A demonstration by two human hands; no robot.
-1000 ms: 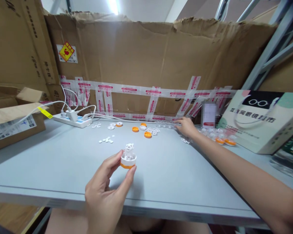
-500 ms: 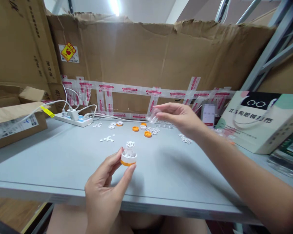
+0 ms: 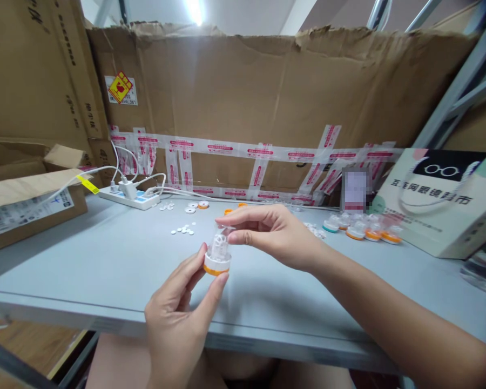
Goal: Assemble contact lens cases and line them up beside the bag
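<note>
Between thumb and fingers, my left hand (image 3: 182,308) grips a round white base with an orange bottom ring (image 3: 217,265) above the table's near half. White openwork parts (image 3: 219,244) rise from the middle of that base. My right hand (image 3: 267,232) pinches a clear plastic cover (image 3: 224,231) from above, and the cover surrounds the upper white parts. Whether its lower rim touches the base I cannot tell. Small white discs (image 3: 184,230) lie on the table beyond my left hand. Behind my right hand, some orange rings are partly hidden.
Several assembled clear-topped pieces (image 3: 372,229) stand at the right, before a paper bag (image 3: 433,200). White rings (image 3: 190,209) lie farther back. A power strip (image 3: 130,199) with cables and an open cardboard box (image 3: 32,189) are at left. Cardboard (image 3: 235,92) walls the back.
My right hand has brought the clear cover from the back of the table toward me, down over the white parts. The left hand keeps its grip on the base. The view has shifted slightly.
</note>
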